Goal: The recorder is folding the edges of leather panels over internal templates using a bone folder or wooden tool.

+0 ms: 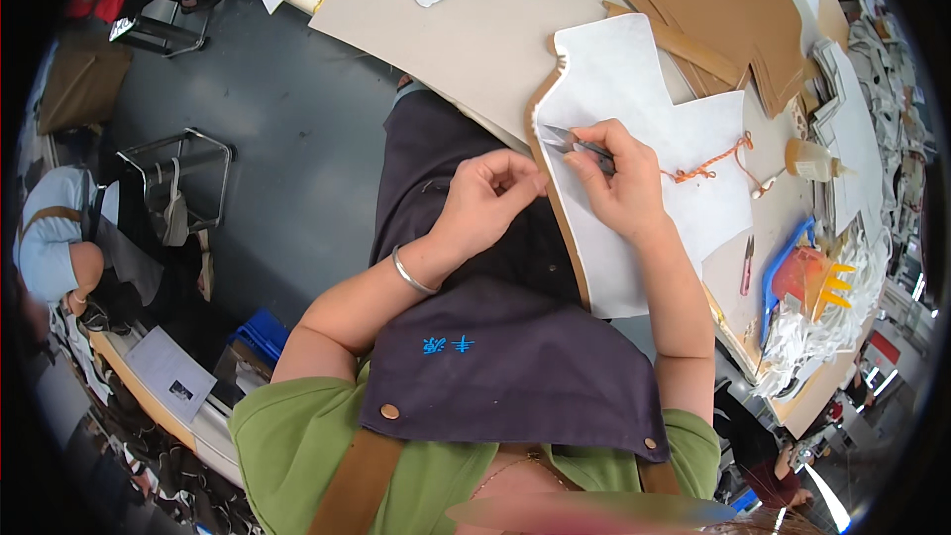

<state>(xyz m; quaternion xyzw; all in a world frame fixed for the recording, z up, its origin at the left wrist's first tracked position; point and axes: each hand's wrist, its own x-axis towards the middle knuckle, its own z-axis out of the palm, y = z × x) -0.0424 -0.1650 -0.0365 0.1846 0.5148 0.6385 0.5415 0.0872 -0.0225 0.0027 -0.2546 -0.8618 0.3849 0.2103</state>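
A white sheet piece with a brown folded edge point(693, 208) lies across the table's near side and hangs over my lap. My right hand point(629, 183) is closed around small dark thread snips point(563, 138). The snips' blades point left, over the brown edge, and look apart. My left hand point(485, 200) is pinched, its fingertips at the brown edge just below the blades. Whether it grips the edge or something small there, I cannot make out. An orange cord point(701, 171) runs over the white piece from beside my right hand.
Brown sheets point(708, 0) are stacked at the far right, a wooden strip point(693, 48) beside them. Right of my hands are a glue bottle point(810, 160), a pink-handled tool point(747, 266) and a blue tray point(771, 282). Metal-framed stools point(223, 154) and a seated person point(59, 238) are at left.
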